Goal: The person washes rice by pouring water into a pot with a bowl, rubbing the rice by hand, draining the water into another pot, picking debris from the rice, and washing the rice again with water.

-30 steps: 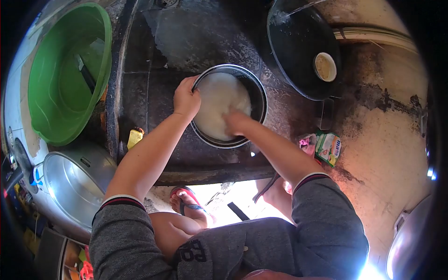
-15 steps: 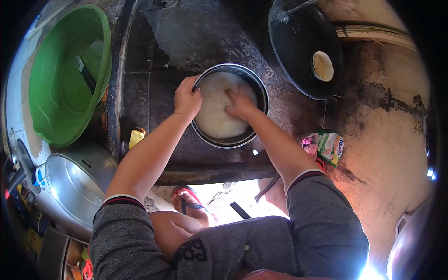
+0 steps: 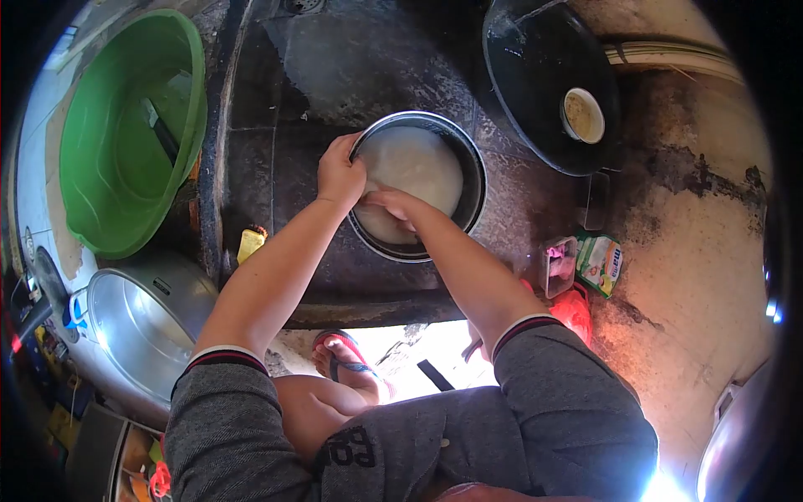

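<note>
A round metal pot [image 3: 478,201] of cloudy, whitish water [image 3: 418,171] stands on the dark tiled counter. At its left rim, my left hand [image 3: 341,174] is closed, thumb over the edge and fingers outside the wall. My right hand [image 3: 395,206] is inside the pot, dipping into the water near the left wall, just below my left hand. Its fingers look stretched out toward that wall, the tips partly hidden by the cloudy water. Whatever lies under the surface cannot be made out.
A green basin [image 3: 125,142] with a dark-handled knife [image 3: 161,132] stands at left, above a large silver pot [image 3: 138,330]. At upper right, a black basin [image 3: 535,92] holds a small white cup [image 3: 583,115]. A green-white packet [image 3: 600,261] and a yellow object [image 3: 251,243] lie nearby.
My right hand has moved from the right-centre of the pot to its lower left, through the water. My left hand keeps its hold on the rim. The view has shifted slightly.
</note>
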### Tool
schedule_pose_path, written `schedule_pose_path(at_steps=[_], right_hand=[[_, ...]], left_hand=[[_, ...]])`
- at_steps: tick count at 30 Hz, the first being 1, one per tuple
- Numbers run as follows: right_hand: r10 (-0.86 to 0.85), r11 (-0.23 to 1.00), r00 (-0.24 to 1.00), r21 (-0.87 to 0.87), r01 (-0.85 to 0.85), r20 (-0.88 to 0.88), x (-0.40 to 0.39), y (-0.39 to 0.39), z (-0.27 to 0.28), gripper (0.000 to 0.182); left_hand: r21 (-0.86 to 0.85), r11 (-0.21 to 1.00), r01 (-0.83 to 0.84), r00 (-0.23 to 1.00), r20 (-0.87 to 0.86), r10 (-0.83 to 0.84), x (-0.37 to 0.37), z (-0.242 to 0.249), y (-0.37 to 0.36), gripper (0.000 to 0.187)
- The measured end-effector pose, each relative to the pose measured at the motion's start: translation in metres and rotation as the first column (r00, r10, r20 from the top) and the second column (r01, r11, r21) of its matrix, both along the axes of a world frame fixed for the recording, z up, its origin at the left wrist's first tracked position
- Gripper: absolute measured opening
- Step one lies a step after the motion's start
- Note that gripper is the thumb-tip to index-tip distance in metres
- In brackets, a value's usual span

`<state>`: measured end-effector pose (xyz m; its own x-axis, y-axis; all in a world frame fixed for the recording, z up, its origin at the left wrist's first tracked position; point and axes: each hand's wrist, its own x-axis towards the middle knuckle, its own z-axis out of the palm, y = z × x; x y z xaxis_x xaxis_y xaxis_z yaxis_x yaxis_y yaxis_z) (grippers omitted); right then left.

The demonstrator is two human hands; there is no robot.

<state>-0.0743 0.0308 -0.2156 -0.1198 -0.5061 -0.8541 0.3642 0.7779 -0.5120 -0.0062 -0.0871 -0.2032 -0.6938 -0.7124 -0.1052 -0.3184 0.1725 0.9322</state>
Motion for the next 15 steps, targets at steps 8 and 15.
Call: schedule_pose_path(at_steps=[8,15], right_hand=[[0.025,0.999,0.999,-0.044,-0.026,-0.041,-0.014,0.008,0.025,0.034],[0.663,0.495,0.292,0.111,-0.862,-0.690,-0.029,0.060,-0.003,0.027]], left_hand=[[0.001,1.000,0.014,1.000,-0.015,-0.014,0.000,-0.001,-0.001,0.033],[-0.006,1.000,0.010,1.000,-0.006,-0.010,0.002,0.000,-0.001,0.033]])
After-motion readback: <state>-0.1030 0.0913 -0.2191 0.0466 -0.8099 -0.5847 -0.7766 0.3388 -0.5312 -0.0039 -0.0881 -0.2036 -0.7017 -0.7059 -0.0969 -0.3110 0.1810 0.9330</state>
